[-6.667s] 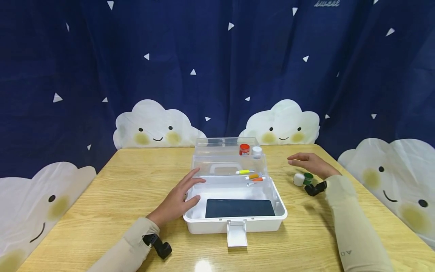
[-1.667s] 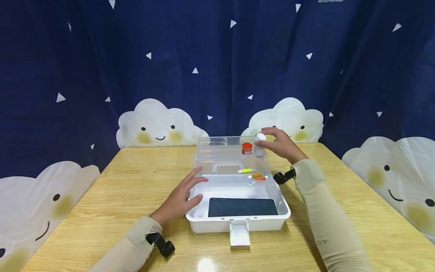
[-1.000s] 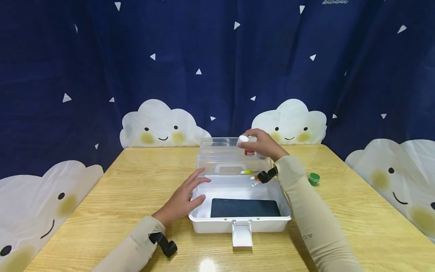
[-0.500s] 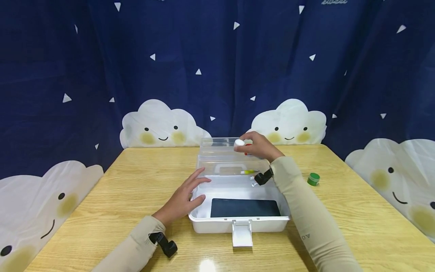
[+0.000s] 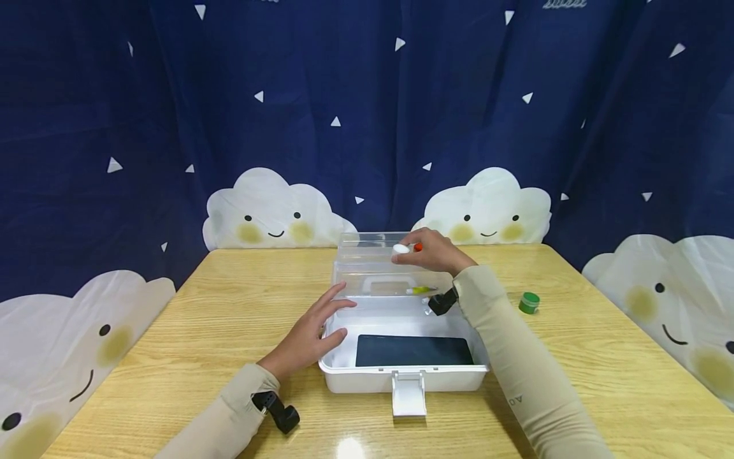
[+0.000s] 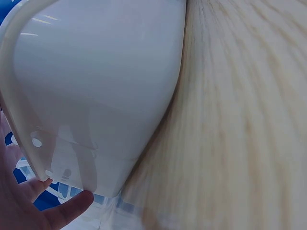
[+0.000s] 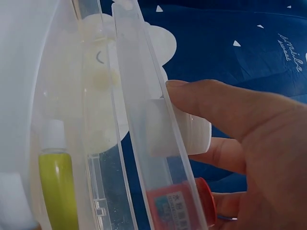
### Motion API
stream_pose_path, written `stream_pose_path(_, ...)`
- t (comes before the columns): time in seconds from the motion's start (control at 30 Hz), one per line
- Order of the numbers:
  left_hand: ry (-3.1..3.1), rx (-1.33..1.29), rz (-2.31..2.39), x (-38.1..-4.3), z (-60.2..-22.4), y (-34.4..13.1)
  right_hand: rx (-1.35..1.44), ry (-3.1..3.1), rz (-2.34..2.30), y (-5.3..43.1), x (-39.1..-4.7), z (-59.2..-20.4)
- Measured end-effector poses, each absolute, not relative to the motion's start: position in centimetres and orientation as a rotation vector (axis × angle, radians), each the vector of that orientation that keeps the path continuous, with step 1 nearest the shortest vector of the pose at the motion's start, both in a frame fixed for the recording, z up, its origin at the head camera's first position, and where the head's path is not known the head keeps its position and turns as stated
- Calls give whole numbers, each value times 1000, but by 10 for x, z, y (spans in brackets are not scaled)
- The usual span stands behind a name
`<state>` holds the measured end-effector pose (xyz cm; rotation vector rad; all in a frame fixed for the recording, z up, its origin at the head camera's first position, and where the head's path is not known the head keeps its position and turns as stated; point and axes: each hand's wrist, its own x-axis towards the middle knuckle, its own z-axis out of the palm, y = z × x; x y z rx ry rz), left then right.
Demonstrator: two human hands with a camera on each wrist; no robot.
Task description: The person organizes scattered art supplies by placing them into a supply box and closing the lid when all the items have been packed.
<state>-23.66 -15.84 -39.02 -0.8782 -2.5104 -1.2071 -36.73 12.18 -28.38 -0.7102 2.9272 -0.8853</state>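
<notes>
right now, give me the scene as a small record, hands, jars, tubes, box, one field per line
Right grip: pinches the white paint jar at the upper clear tray; contact with the tray floor unclear
Left grip: fingers relaxed, at the box's left side
Box: white storage box, open, front latch hanging down
Red paint jar: in the upper clear tray, beside the white one
Yellow paint tube: in the lower clear tray
Green jar: on the wooden table, right of the box
</notes>
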Motion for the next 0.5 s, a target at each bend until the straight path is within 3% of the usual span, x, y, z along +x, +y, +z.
stream_pose_path(0.5, -2495, -910, -1186, -237, -390, -160, -697, 2934, -860, 121, -367, -284)
